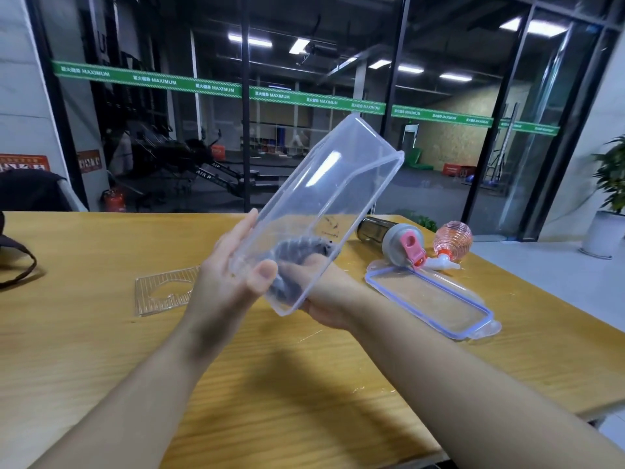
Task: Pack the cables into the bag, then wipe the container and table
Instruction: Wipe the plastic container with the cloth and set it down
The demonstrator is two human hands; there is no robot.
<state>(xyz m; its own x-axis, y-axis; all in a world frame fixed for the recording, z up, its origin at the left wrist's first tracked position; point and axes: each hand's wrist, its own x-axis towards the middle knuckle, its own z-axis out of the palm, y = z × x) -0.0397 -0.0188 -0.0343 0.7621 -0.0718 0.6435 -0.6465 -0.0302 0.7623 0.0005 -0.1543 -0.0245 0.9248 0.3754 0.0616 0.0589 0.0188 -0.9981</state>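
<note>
A long clear plastic container (324,198) is held tilted above the wooden table (101,350), one end pointing up and to the right. My left hand (233,275) grips its lower end, thumb on the near wall. My right hand (324,299) comes in from the container's right side and is shut on a dark grey cloth (294,255). The cloth shows through the clear wall, pressed against the container's lower part. The black bag (13,262) lies at the table's left edge, mostly out of frame. No cables are visible.
The container's lid (429,296), clear with a blue seal, lies flat on the right of the table. Behind it lie a dark bottle with a grey and pink cap (395,238) and a pink spray bottle (453,242). A clear ribbed insert (162,292) lies left of my hands.
</note>
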